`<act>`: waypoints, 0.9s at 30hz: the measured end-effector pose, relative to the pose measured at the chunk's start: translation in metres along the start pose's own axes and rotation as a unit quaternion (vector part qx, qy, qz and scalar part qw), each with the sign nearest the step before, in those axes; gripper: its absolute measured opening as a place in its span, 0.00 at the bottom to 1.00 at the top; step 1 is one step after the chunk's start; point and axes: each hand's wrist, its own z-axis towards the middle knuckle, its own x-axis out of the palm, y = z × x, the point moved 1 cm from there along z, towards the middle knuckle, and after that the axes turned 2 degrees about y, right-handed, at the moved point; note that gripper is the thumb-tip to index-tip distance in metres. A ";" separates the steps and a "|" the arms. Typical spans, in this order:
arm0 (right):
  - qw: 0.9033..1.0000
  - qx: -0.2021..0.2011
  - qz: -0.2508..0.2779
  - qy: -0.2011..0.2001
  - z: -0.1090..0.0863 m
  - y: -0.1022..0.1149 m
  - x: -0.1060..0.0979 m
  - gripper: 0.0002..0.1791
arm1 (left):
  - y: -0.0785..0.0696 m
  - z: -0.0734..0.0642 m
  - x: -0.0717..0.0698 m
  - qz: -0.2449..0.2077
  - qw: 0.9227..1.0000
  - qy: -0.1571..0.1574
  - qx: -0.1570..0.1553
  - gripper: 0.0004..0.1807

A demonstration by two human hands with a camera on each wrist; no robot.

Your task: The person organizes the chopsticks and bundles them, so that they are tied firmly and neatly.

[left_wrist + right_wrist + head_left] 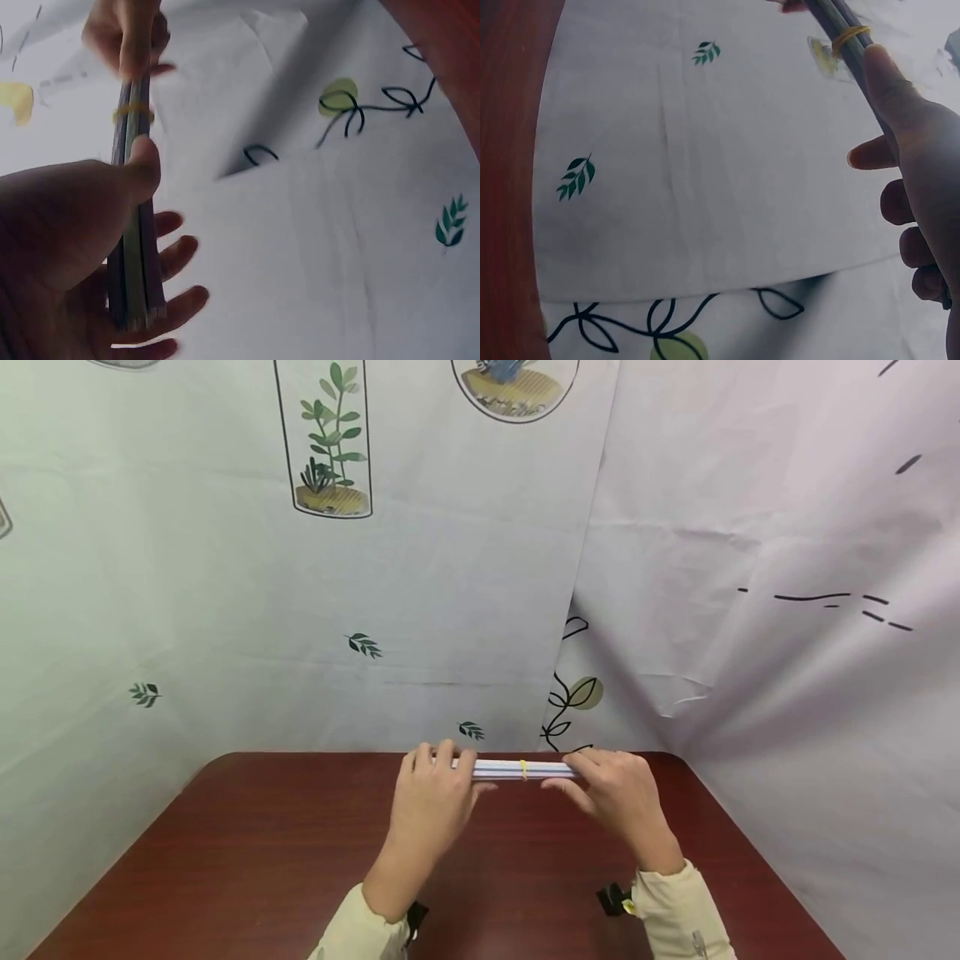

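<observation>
A bundle of long, slim sticks (495, 769), pale and striped in the head view, is held level above the far part of the table. A yellow rubber band (524, 769) circles it near the middle. My left hand (435, 793) grips the left end, its thumb on one side and its fingers behind, as the left wrist view shows. At the other end, my right hand (618, 781) holds the bundle between thumb and curled fingers. Dark sides of the sticks (133, 270) show in the left wrist view. What the sticks are is hard to tell.
Below the hands lies a reddish-brown table (285, 843) with rounded far corners. A white cloth (225, 610) printed with plants and leaves hangs behind it and along both sides. Dark wrist gear (615, 900) sits by the right sleeve.
</observation>
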 end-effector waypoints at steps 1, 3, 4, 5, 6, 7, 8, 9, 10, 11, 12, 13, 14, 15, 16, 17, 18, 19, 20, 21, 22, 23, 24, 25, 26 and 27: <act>1.000 0.000 0.001 -0.001 -0.001 -0.002 0.001 0.25 | 0.003 0.000 0.002 -0.018 1.000 0.004 0.000 0.26; 1.000 0.003 0.001 -0.005 -0.003 -0.005 0.003 0.28 | 0.007 0.000 0.007 -0.061 0.998 0.007 0.004 0.23; 1.000 0.005 0.003 -0.008 -0.004 -0.006 0.005 0.29 | 0.008 0.000 0.009 -0.083 0.996 0.004 0.008 0.21; 1.000 0.007 0.005 -0.011 -0.005 -0.007 0.006 0.30 | 0.009 0.000 0.011 -0.102 0.995 0.001 0.016 0.20; 1.000 0.008 0.006 -0.012 -0.006 -0.008 0.007 0.30 | 0.009 0.000 0.013 -0.119 0.993 -0.005 0.023 0.19; 1.000 0.009 0.007 -0.012 -0.006 -0.008 0.008 0.31 | 0.009 0.000 0.014 -0.129 0.991 -0.012 0.027 0.18; 1.000 0.010 0.005 -0.010 -0.007 -0.007 0.009 0.31 | 0.009 0.000 0.016 -0.138 0.990 -0.019 0.029 0.17; 1.000 0.011 0.003 -0.008 -0.007 -0.007 0.010 0.31 | 0.009 0.000 0.017 -0.145 0.989 -0.026 0.029 0.17; 1.000 0.012 0.000 -0.007 -0.007 -0.007 0.010 0.31 | 0.009 0.000 0.018 -0.150 0.988 -0.031 0.030 0.16; 1.000 0.012 -0.005 -0.005 -0.007 -0.006 0.011 0.31 | 0.008 0.000 0.019 -0.153 0.987 -0.033 0.030 0.16; 1.000 0.014 -0.010 -0.004 -0.007 -0.006 0.011 0.31 | 0.008 0.000 0.020 -0.154 0.987 -0.034 0.031 0.16; 1.000 0.015 -0.016 -0.003 -0.007 -0.005 0.011 0.31 | 0.008 0.000 0.021 -0.152 0.987 -0.033 0.031 0.16; 1.000 0.016 -0.019 -0.004 -0.006 -0.005 0.011 0.32 | 0.007 -0.001 0.021 -0.148 0.988 -0.031 0.032 0.16; 1.000 0.017 -0.020 -0.006 -0.006 -0.004 0.012 0.32 | 0.007 -0.001 0.022 -0.139 0.989 -0.029 0.032 0.16; 1.000 0.017 -0.021 -0.008 -0.006 -0.004 0.012 0.32 | 0.007 -0.001 0.022 -0.124 0.991 -0.028 0.032 0.17; 1.000 0.015 -0.021 -0.008 -0.006 -0.004 0.012 0.32 | 0.006 -0.002 0.022 -0.105 0.994 -0.028 0.030 0.17; 1.000 0.012 -0.021 -0.008 -0.005 -0.004 0.013 0.31 | 0.005 -0.002 0.022 -0.083 0.996 -0.025 0.029 0.18; 1.000 0.007 -0.021 -0.006 -0.005 -0.003 0.014 0.31 | 0.003 -0.002 0.022 -0.062 0.997 -0.021 0.028 0.18; 1.000 0.002 -0.022 -0.004 -0.004 -0.003 0.015 0.31 | 0.001 -0.002 0.023 -0.041 0.999 -0.015 0.029 0.17; 1.000 -0.003 -0.023 -0.004 -0.004 -0.002 0.016 0.30 | -0.002 -0.002 0.024 -0.020 0.999 -0.007 0.029 0.16; 1.000 -0.007 -0.027 -0.004 -0.004 -0.002 0.018 0.31 | -0.005 -0.002 0.024 -0.004 1.000 0.003 0.030 0.15; 0.999 -0.011 -0.031 -0.006 -0.004 -0.001 0.019 0.31 | -0.008 -0.003 0.026 0.009 0.999 0.016 0.030 0.14; 0.999 -0.013 -0.037 -0.007 -0.004 0.000 0.021 0.32 | -0.010 -0.004 0.027 0.017 0.999 0.027 0.030 0.12; 0.999 -0.015 -0.043 -0.009 -0.004 0.001 0.023 0.33 | -0.013 -0.005 0.029 0.022 0.999 0.035 0.027 0.11; 0.999 -0.016 -0.048 -0.013 -0.005 0.003 0.025 0.33 | -0.014 -0.007 0.031 0.027 0.999 0.042 0.021 0.09; 0.998 -0.014 -0.055 -0.015 -0.005 0.005 0.027 0.34 | -0.015 -0.008 0.033 0.031 0.998 0.047 0.014 0.09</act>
